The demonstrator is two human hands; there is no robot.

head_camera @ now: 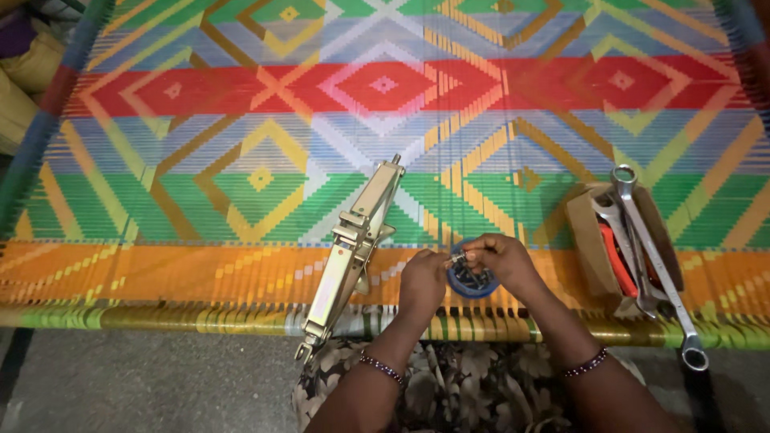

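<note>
My left hand [423,281] and my right hand [501,261] meet over a small round blue container [472,282] that rests on a brightly woven cot surface [241,176]. Both hands pinch a tiny metal piece [457,258] between their fingertips, just above the container. What lies inside the container is too small to tell. A folded metal scissor jack [353,244] lies diagonally on the weave just left of my left hand.
A brown cardboard box [589,232] at the right holds several wrenches [654,256] and a red-handled tool [616,258]; one long wrench sticks out past the cot's front edge. Grey floor lies below the edge. Bundled cloth sits at the far left.
</note>
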